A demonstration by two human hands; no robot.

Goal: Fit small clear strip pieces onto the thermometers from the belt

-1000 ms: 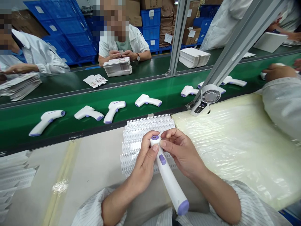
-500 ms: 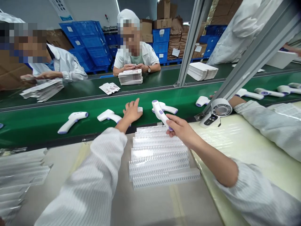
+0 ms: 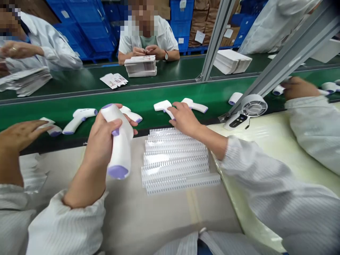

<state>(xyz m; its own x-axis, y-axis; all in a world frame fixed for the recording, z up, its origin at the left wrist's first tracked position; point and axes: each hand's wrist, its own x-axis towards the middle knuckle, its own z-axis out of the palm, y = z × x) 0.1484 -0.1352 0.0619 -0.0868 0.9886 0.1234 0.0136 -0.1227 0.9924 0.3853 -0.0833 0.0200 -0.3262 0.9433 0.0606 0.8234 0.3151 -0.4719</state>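
My left hand is closed around a white-and-purple infrared thermometer, raised above the grey tabletop, its purple-rimmed end towards me. At the green belt, the fingers of my right hand are on the handle of another thermometer; its lower part is hidden by them. Just right of it a further thermometer lies on the belt. Behind my left hand, a thermometer is partly covered. Below my right hand, rows of clear toothed plastic strips rest on the tabletop.
A co-worker's hand at left reaches a thermometer; another's hand is at the belt on the right. A handheld fan stands by a slanted metal post. Across the belt, a person sits behind stacked cartons.
My left hand has come back from the belt and left, now holding a thermometer. My right hand has moved from its raised thermometer to one on the belt. A co-worker's hand has appeared at left.
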